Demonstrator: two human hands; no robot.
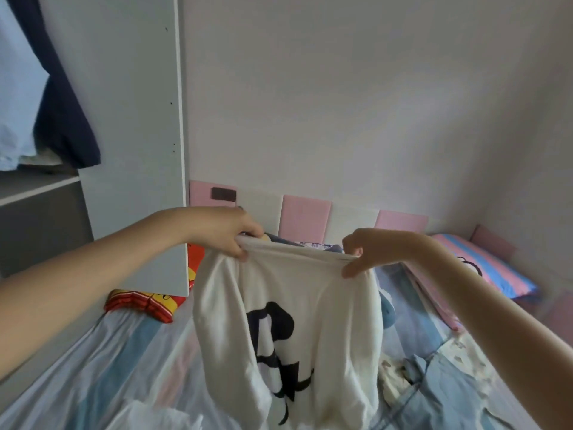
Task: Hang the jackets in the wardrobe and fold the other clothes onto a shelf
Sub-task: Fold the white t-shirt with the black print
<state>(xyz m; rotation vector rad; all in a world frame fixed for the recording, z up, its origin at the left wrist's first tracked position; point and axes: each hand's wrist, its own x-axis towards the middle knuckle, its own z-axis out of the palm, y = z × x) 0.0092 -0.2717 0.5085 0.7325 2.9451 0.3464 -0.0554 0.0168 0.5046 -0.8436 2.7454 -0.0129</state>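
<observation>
Wardrobe panel beside shirt (pillow beyond)

white top hanging from the left fingers and right fingers: soft matt cloth, thickish, flat black print. wardrobe panel left of the left fingers: smooth matt board. blue garment below the right fingers: probably denim, matt.

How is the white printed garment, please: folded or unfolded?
Unfolded: the white printed garment hangs loose, top edge gripped by the left hand and right hand.
</observation>
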